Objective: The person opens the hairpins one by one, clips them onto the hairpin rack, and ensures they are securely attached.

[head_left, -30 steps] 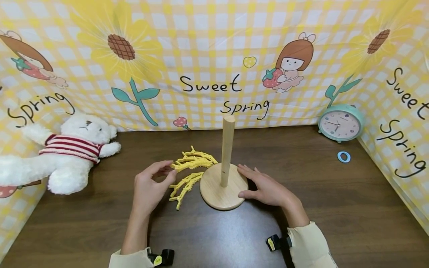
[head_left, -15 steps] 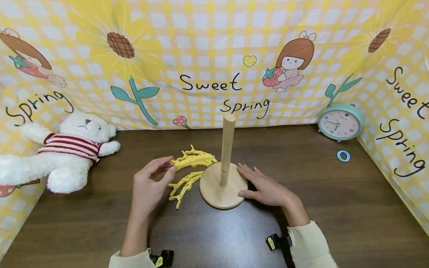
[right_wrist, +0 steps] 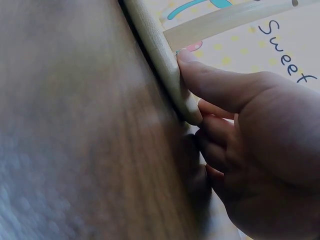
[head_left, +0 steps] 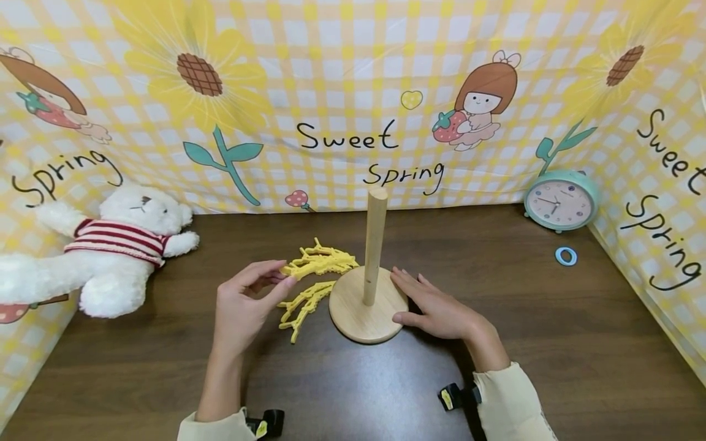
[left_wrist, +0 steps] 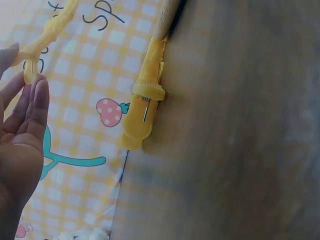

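In my left hand (head_left: 239, 312), thumb and fingertips pinch the near end of a yellow branch-shaped plastic piece (head_left: 320, 265). Its forked tips point away to the back. Closer to me, a second yellow branch-shaped piece (head_left: 309, 300) lies on the table; the left wrist view shows its thick ribbed end (left_wrist: 142, 112). Both reach toward a round wooden base (head_left: 350, 321) with an upright wooden post (head_left: 375, 245), which together form a stand. My right hand (head_left: 441, 309) holds the base's right rim, thumb in front and fingers behind, as the right wrist view also shows.
At the left lies a white teddy bear (head_left: 121, 245) in a striped shirt. A mint alarm clock (head_left: 559, 202) stands at the back right, with a blue ring (head_left: 565, 256) before it. Patterned yellow cloth (head_left: 342, 73) encloses the brown table (head_left: 353, 392).
The held yellow piece has tilted a little between my left fingertips, its branches now looking bunched closer. My left hand has shifted slightly. The right hand and the stand stay put.
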Tool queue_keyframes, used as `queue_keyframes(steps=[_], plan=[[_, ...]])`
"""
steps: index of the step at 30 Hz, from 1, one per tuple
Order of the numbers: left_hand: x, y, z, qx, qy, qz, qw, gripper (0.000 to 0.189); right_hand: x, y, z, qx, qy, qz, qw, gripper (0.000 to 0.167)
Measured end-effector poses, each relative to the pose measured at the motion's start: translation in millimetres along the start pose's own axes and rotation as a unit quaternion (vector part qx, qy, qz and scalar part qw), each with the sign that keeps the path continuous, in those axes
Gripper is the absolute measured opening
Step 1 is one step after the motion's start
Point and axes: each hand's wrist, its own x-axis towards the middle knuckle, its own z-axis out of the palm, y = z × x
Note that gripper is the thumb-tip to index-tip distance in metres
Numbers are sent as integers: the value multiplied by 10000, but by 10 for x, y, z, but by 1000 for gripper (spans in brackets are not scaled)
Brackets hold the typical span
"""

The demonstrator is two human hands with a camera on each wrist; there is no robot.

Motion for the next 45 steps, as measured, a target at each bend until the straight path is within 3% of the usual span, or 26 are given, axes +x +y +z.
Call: queue_keyframes(steps=[13,19,35,45], plan=[[9,48,-12,-293,42,650,9974,24,-5,9,5,22,47,38,10000,82],[16,83,85,-381,-34,799,9961,24,-4,12,-9,-20,42,74,10000,82],[-16,104,318,-460,-202,940,9943,24,13,-4,0,64,-28,75,9999,81],[-5,130,422,-210,-278,1032,9941,24,9,-3,-23,104,-11,19,9999,81]])
